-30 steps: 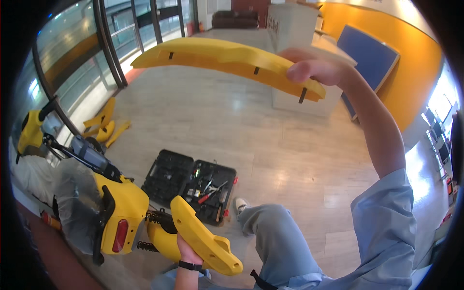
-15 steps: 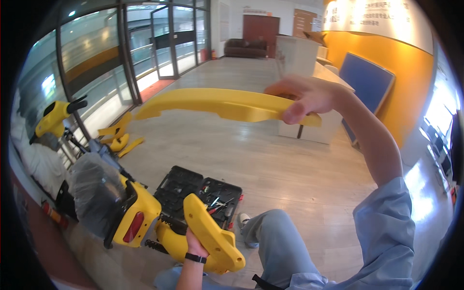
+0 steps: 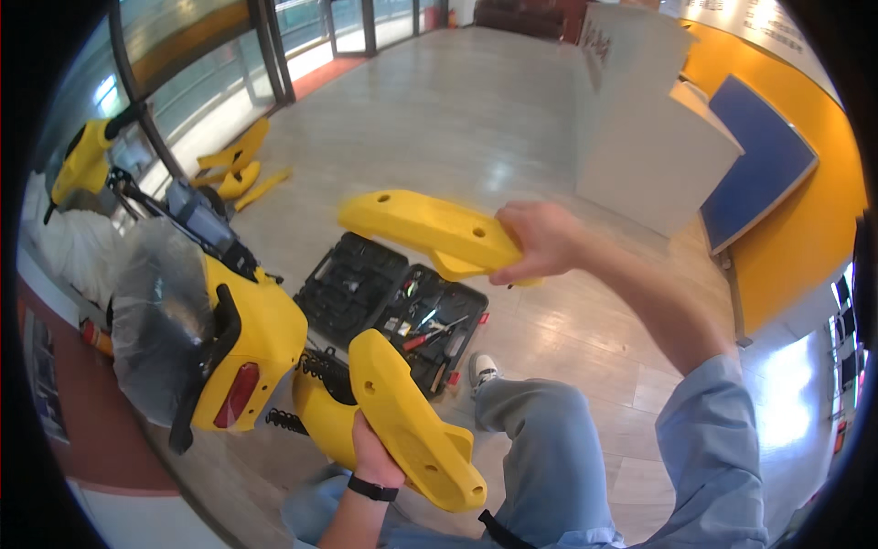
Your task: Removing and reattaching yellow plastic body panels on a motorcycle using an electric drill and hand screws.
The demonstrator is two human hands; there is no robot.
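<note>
My left hand (image 3: pixel 375 450), with a black band on its wrist, grips a long yellow panel (image 3: pixel 416 430) with holes, beside the scooter's rounded rear yellow part (image 3: pixel 322 428). Higher up, my right hand (image 3: pixel 540 242) grips a second, similar yellow panel (image 3: pixel 421 220), held horizontally with its holed face showing. The yellow scooter (image 3: pixel 261 334) stands at the left, its seat (image 3: pixel 155 320) wrapped in clear plastic, a red tail light on its rear. Between it and my feet lies an open black toolbox (image 3: pixel 352 279) holding assorted hand tools.
Several loose yellow panels (image 3: pixel 238 156) lie near glass doors (image 3: pixel 347 27) at the back left. A white counter (image 3: pixel 640 128) stands at the back right, with a blue board (image 3: pixel 745 165) leaning on the orange wall (image 3: pixel 805 256). A sofa (image 3: pixel 519 18) is far behind.
My right hand has lowered its panel and brought it inward; the panel has turned to show its holed face. My left hand still holds the other panel. The camera view has shifted.
</note>
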